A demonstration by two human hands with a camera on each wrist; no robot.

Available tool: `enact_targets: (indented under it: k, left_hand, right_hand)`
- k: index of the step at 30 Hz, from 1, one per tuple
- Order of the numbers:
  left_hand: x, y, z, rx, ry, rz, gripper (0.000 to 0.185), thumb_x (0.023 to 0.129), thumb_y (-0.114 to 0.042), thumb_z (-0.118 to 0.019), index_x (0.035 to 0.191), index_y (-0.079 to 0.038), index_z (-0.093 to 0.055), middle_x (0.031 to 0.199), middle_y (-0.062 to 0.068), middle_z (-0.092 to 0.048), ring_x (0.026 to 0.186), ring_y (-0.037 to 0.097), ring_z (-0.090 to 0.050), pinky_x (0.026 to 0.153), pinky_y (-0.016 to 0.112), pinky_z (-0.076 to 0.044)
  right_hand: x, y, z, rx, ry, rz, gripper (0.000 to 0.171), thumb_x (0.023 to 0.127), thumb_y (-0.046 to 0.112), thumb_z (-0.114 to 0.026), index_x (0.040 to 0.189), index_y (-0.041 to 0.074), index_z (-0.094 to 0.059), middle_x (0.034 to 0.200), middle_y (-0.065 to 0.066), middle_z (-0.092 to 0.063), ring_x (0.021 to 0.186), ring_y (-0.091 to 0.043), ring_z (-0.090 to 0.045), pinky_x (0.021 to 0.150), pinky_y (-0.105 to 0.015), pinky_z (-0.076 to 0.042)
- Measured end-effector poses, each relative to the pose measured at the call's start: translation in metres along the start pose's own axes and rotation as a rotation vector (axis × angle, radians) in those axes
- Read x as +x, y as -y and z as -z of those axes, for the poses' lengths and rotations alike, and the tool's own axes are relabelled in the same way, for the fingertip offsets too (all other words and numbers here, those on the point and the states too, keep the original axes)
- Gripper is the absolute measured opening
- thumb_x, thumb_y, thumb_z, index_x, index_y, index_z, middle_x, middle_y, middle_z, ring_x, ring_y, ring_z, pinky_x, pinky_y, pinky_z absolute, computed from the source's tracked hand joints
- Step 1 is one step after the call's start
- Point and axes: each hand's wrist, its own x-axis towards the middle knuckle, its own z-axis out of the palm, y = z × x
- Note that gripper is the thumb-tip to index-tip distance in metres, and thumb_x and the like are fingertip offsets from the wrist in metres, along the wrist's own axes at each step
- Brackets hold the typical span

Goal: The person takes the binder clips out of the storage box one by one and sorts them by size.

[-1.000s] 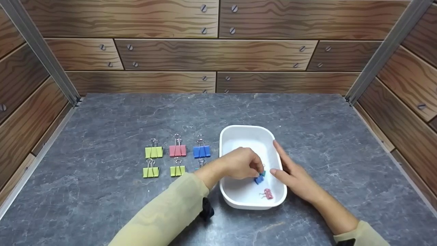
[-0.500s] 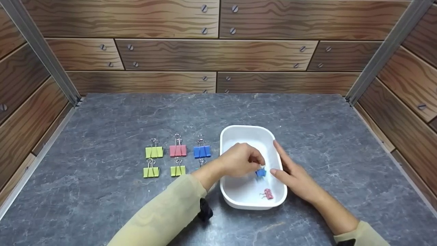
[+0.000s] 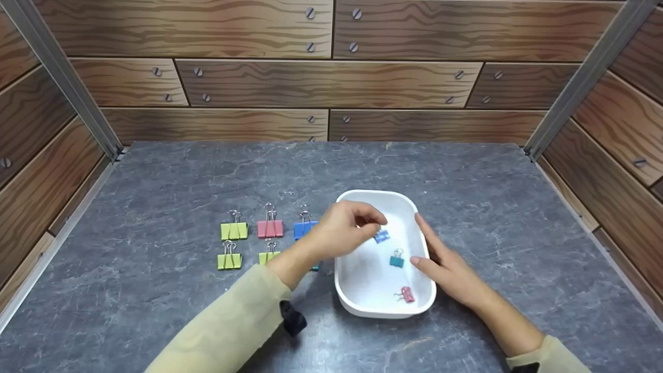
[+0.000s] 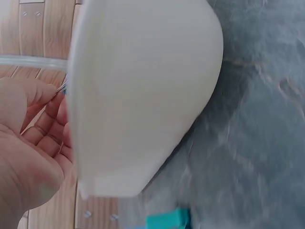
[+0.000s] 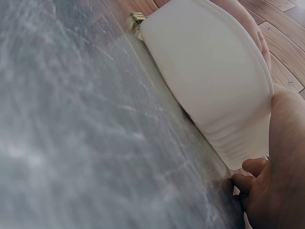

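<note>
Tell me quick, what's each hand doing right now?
Left hand: pinches a small blue binder clip above the white plastic tray.
Right hand: fingers straight, resting against the tray's right rim, holding nothing.

Grey marbled tabletop enclosed by wood-plank walls with metal corner posts

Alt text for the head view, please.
A left hand pinches a small blue binder clip above a white tray that holds a teal clip and a pink one; the right hand steadies the tray's side.
</note>
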Motion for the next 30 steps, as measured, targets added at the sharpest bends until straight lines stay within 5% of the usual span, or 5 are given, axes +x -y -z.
enact_targets:
  k: [17,30]
  left_hand:
    - [-0.055,0.012,0.072,0.000,-0.074,0.009,0.015,0.098,-0.003,-0.069,0.108,-0.005,-0.080,0.099,0.007,-0.077,0.081,0.014,-0.064,0.073,0.029,-0.056]
    - [-0.090,0.030,0.077,0.064,-0.010,0.054,0.014,0.100,-0.004,-0.069,0.103,-0.008,-0.082,0.096,0.006,-0.078,0.078,0.012,-0.063,0.070,0.026,-0.054]
  right_hand:
    - [0.000,-0.001,0.000,-0.021,-0.013,0.000,0.081,0.106,0.027,-0.066,0.171,0.033,-0.018,0.169,-0.015,-0.035,0.140,-0.031,-0.052,0.103,-0.022,-0.048]
    - [0.000,0.000,0.000,0.004,-0.001,-0.011,0.082,0.106,0.026,-0.066,0.171,0.034,-0.017,0.168,-0.015,-0.036,0.139,-0.030,-0.054,0.102,-0.022,-0.049]
